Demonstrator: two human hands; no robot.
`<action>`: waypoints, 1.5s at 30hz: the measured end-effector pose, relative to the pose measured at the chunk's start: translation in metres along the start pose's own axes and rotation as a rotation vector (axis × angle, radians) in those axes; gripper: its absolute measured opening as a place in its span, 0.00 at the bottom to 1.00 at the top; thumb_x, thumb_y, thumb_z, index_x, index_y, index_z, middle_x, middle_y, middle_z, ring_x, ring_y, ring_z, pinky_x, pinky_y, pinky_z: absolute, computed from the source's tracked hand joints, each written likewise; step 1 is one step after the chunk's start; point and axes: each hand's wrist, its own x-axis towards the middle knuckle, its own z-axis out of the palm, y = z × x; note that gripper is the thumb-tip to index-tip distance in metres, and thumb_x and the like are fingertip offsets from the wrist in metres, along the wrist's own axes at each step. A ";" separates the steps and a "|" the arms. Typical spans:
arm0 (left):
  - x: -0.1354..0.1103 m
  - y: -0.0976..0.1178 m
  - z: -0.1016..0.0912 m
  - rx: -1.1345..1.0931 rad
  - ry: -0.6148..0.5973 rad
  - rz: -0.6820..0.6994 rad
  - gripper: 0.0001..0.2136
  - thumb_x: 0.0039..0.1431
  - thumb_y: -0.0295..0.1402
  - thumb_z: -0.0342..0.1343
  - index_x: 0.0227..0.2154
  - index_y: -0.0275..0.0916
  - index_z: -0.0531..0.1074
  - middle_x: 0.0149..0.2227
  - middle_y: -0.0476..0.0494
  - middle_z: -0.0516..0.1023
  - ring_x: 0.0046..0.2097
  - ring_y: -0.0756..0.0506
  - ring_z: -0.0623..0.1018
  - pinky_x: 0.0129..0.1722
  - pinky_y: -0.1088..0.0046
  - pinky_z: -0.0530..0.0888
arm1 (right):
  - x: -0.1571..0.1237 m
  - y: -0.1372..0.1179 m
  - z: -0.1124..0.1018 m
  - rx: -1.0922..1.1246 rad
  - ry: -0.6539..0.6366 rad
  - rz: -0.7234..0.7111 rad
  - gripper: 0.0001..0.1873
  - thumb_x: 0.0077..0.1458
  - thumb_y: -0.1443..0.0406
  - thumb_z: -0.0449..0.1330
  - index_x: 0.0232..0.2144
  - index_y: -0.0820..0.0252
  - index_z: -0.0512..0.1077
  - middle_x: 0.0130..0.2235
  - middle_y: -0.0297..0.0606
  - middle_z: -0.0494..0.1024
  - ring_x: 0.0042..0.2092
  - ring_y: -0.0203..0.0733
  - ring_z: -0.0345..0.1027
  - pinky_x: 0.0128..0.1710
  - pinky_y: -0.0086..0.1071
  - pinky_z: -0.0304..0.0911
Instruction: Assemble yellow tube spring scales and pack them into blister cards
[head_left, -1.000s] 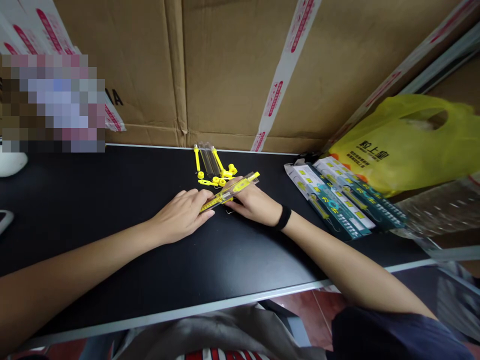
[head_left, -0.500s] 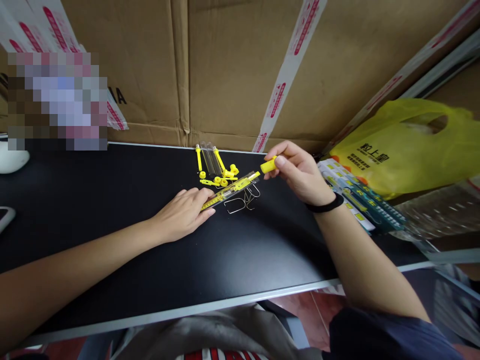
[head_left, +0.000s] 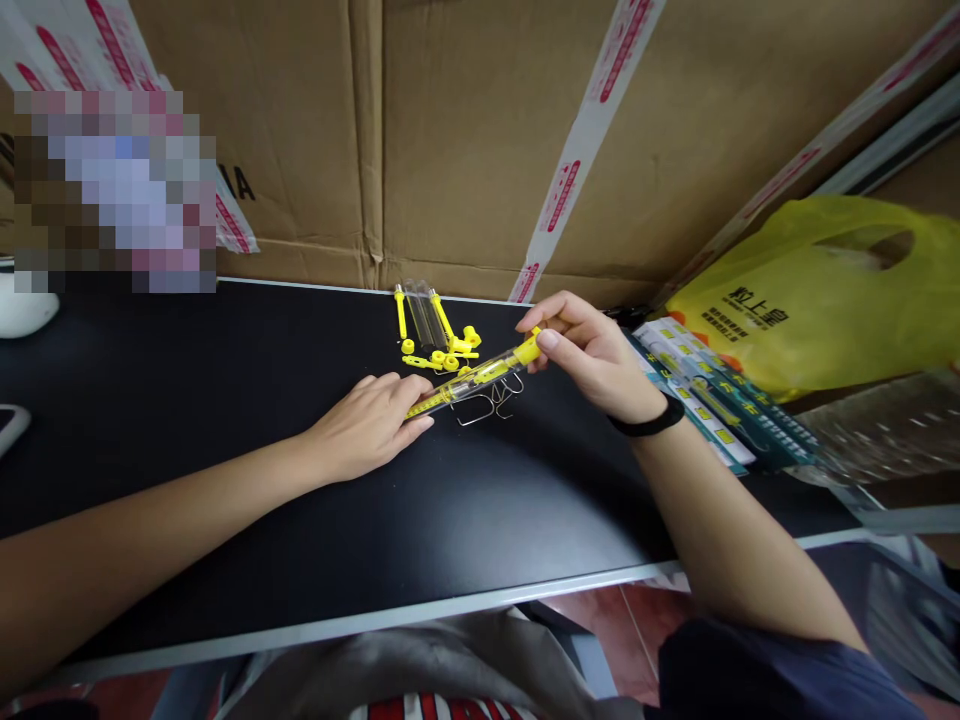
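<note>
My left hand (head_left: 375,422) is closed round the lower end of a clear tube (head_left: 474,379) with yellow parts inside, which slants up to the right above the black table (head_left: 360,550). A yellow cap (head_left: 527,349) sits at the tube's upper end, pinched between the thumb and fingers of my right hand (head_left: 581,355). Bent metal wire hooks (head_left: 480,408) lie just below the tube. Behind it are several small yellow plastic pieces (head_left: 421,363), more clear tubes (head_left: 424,315) and yellow rods (head_left: 442,318).
Printed cards or packs (head_left: 705,400) lie at the right, beside a yellow plastic bag (head_left: 817,300) and a clear plastic container (head_left: 885,430). Large cardboard boxes (head_left: 465,140) stand along the table's back edge. A white mouse-like object (head_left: 26,305) is at the far left.
My right hand has brought the yellow cap down and left onto the upper end of the tube; before, there was a small gap. My left hand has stayed almost still.
</note>
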 end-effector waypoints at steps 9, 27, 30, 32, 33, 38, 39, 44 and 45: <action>0.000 0.000 0.000 0.017 0.019 -0.007 0.13 0.68 0.40 0.42 0.46 0.37 0.63 0.44 0.41 0.74 0.45 0.41 0.74 0.45 0.63 0.66 | 0.000 0.010 0.010 0.076 -0.007 0.028 0.16 0.56 0.54 0.62 0.33 0.57 0.63 0.26 0.28 0.66 0.24 0.29 0.61 0.25 0.25 0.60; 0.000 0.001 0.000 -0.014 0.021 -0.024 0.13 0.68 0.39 0.42 0.48 0.37 0.62 0.44 0.40 0.74 0.46 0.41 0.74 0.47 0.63 0.66 | 0.001 0.006 -0.001 0.080 -0.102 0.146 0.16 0.55 0.54 0.63 0.34 0.59 0.64 0.24 0.28 0.69 0.22 0.28 0.64 0.22 0.24 0.63; 0.000 0.001 0.001 -0.009 0.018 -0.028 0.12 0.67 0.38 0.43 0.47 0.37 0.62 0.43 0.41 0.74 0.46 0.41 0.74 0.47 0.63 0.66 | 0.000 0.010 -0.001 0.044 -0.097 0.159 0.18 0.55 0.52 0.62 0.31 0.59 0.63 0.23 0.28 0.68 0.22 0.29 0.63 0.21 0.24 0.62; 0.000 0.002 0.000 -0.003 0.016 -0.030 0.12 0.67 0.38 0.43 0.47 0.38 0.63 0.43 0.41 0.74 0.46 0.40 0.74 0.47 0.62 0.66 | 0.000 0.011 0.001 0.000 -0.094 0.161 0.19 0.56 0.50 0.60 0.30 0.58 0.62 0.22 0.28 0.68 0.22 0.29 0.62 0.20 0.24 0.61; 0.001 0.003 0.000 -0.002 0.013 -0.031 0.12 0.67 0.39 0.42 0.47 0.38 0.63 0.43 0.41 0.74 0.45 0.40 0.74 0.46 0.62 0.66 | -0.001 0.011 0.001 -0.030 -0.097 0.159 0.19 0.57 0.49 0.59 0.29 0.58 0.62 0.22 0.28 0.67 0.22 0.29 0.62 0.21 0.24 0.60; 0.001 0.006 -0.003 -0.006 -0.005 -0.036 0.13 0.67 0.39 0.41 0.46 0.38 0.63 0.42 0.40 0.74 0.45 0.40 0.74 0.46 0.62 0.67 | -0.003 0.009 0.006 -0.200 -0.102 0.122 0.23 0.61 0.48 0.52 0.24 0.58 0.62 0.22 0.29 0.65 0.22 0.30 0.59 0.22 0.26 0.58; 0.000 0.006 -0.003 -0.004 -0.006 -0.037 0.13 0.67 0.39 0.41 0.46 0.38 0.63 0.42 0.40 0.74 0.44 0.40 0.74 0.46 0.62 0.67 | -0.003 0.009 0.007 -0.223 -0.100 0.119 0.24 0.62 0.48 0.51 0.23 0.58 0.62 0.21 0.30 0.64 0.22 0.30 0.59 0.22 0.27 0.57; 0.001 0.006 -0.003 -0.005 -0.006 -0.035 0.13 0.67 0.39 0.40 0.46 0.38 0.63 0.42 0.40 0.74 0.44 0.40 0.74 0.45 0.61 0.67 | -0.004 0.010 0.009 -0.276 -0.087 0.112 0.26 0.63 0.48 0.48 0.21 0.58 0.60 0.20 0.30 0.62 0.22 0.31 0.58 0.23 0.29 0.56; 0.001 0.006 -0.003 -0.005 -0.007 -0.036 0.13 0.67 0.39 0.40 0.46 0.38 0.63 0.42 0.40 0.74 0.44 0.40 0.74 0.45 0.61 0.67 | -0.004 0.010 0.009 -0.279 -0.081 0.111 0.26 0.63 0.48 0.49 0.21 0.58 0.61 0.20 0.30 0.63 0.22 0.32 0.58 0.23 0.29 0.56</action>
